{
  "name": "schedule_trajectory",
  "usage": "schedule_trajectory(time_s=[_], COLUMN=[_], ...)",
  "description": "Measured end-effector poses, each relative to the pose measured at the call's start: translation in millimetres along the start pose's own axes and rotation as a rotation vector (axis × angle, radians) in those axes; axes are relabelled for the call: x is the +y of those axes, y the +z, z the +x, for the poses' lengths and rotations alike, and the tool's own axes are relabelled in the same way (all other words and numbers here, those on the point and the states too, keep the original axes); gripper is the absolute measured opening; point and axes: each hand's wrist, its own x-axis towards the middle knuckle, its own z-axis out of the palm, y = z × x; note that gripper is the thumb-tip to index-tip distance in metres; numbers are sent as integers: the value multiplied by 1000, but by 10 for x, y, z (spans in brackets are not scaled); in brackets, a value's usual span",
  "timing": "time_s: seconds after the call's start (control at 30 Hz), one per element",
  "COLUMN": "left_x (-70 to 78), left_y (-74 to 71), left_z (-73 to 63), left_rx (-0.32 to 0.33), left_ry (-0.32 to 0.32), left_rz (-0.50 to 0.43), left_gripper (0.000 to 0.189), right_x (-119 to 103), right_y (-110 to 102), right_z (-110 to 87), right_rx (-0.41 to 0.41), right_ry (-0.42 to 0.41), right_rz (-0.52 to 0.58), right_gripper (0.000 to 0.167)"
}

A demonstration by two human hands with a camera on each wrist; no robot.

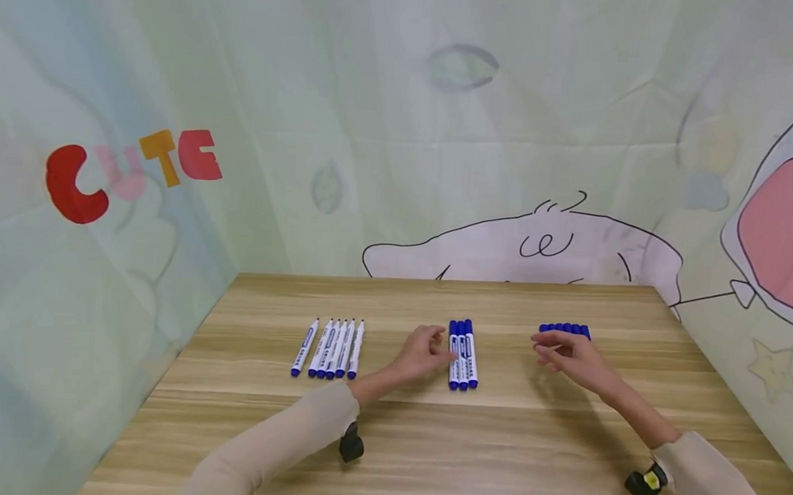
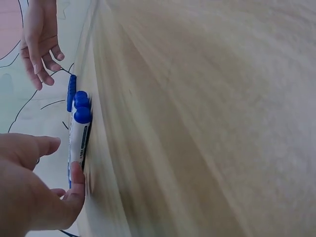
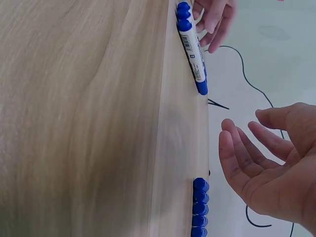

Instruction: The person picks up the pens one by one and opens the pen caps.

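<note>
Three capped whiteboard markers (image 1: 463,357), white with blue caps, lie side by side in the middle of the table. My left hand (image 1: 424,352) is at their left side with loosely bent fingers; one fingertip overlaps a marker (image 2: 80,136) in the left wrist view, and whether it touches cannot be told. My right hand (image 1: 580,362) hovers, relaxed and holding nothing, just in front of a row of blue marker caps (image 1: 566,329). It partly hides that row in the head view. The right wrist view shows the hand (image 3: 271,168) with fingers spread and bent, beside the caps (image 3: 200,196).
On the left of the wooden table (image 1: 387,454) lie several uncapped markers (image 1: 332,348) close together, tips pointing away. One more uncapped marker (image 1: 304,348) lies slightly apart on their left. A printed curtain (image 1: 309,125) hangs behind the table and along its sides.
</note>
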Motion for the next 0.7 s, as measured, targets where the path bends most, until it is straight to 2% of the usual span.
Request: schedule_trajectory(time_s=[0.2, 0.37, 0.7], left_x=[3, 8, 1], left_y=[54, 70, 80], left_z=[-1, 24, 42], left_rx=[8, 5, 0], left_ry=[15, 4, -8], left_rz=[27, 49, 70], left_gripper=[62, 61, 61], right_x=[10, 15, -18], right_y=[16, 30, 39], right_z=[-4, -6, 2], right_rx=[-16, -16, -18], right_ry=[9, -11, 14], right_rz=[2, -17, 2], right_gripper=[37, 37, 36])
